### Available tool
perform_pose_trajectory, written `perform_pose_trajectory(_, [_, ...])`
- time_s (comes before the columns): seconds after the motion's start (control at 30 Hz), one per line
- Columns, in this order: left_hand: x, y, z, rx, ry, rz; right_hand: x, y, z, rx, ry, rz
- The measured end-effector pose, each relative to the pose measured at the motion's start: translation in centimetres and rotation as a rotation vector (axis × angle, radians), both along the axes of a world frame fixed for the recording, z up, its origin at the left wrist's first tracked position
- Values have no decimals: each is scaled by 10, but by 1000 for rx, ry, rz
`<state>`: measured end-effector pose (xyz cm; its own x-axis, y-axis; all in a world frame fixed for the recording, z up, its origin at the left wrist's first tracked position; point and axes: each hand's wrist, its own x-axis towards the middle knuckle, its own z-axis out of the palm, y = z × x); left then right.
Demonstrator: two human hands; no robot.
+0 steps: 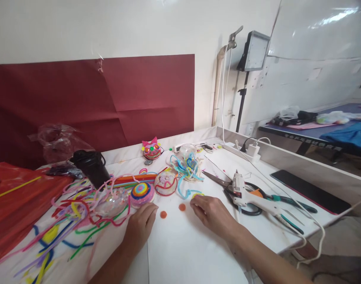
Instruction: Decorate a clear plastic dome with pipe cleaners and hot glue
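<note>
My left hand (141,221) rests on the table, its fingers loosely bent and holding nothing that I can see. Just beyond it sits a dome (143,193) covered in coiled rainbow rings with a pink lower part. Across from it, my right hand (211,215) is low over the white surface, fingers loosely curved and apart. A yellow-green strip (198,194) lies right behind its fingertips; whether they touch is unclear. Between the hands lie two flat orange-brown discs, one disc (163,214) nearer the left hand and another disc (182,207) nearer the right. A second dome (165,184) has red edging.
Pipe cleaners (79,221) spread over the left side beside a black cup (90,167). On the right lie a glue gun (242,189), scissors (217,180), pliers (292,202) and a phone (310,191). A cat-faced mask (152,148) stands at the back.
</note>
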<state>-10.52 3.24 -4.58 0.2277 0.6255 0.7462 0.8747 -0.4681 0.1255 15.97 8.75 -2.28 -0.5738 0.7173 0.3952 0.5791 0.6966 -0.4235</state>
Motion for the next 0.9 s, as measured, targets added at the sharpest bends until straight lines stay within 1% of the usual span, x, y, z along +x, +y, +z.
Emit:
perform_pose_trajectory(0.13, [0,-1,1,-7,-2,-13,4,5,8,43,-8,14])
perform_pose_trajectory(0.3, [0,-1,0,-34,-6,-26,3,21,21,90,-54,27])
perform_pose_trajectory(0.4, [-1,-2,0,-59,-3,-28,0,30,23,106,-87,45])
perform_pose_trajectory(0.47, [-2,-2,-1,-69,3,-32,-1,34,19,99,-98,49])
perform_pose_trajectory(0.7, [-2,-2,-2,-65,14,-35,1,37,-5,54,-86,14])
perform_pose_trajectory(0.8, [-3,-1,-3,-47,28,-31,2,37,-9,55,-73,19])
perform_pose_trajectory(0.9, [-3,-1,-1,-26,37,-39,3,36,-9,72,-55,34])
